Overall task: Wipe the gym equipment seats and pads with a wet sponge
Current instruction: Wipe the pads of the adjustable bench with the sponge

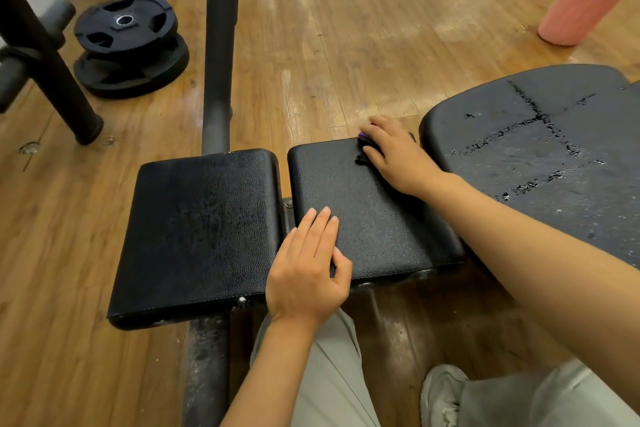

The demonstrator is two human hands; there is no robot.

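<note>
Here, two bare hands rest on the right-hand of two black pads, one pressing a sponge at its far corner.

The right hand (398,158) lies palm-down at the far right corner of the right pad (374,218), its fingers curled over a purple sponge (363,136), of which only a small edge shows beyond the fingertips. The left hand (308,270) lies flat and empty on the pad's near left edge, fingers straight and close together, thumb tucked alongside. The left pad (201,229) sits just beside it, a narrow gap between them. A larger, cracked black seat (540,149) lies to the right. On the wooden floor (346,28) stand stacked weight plates (128,45) and a pink bucket (581,3), well apart.
</note>
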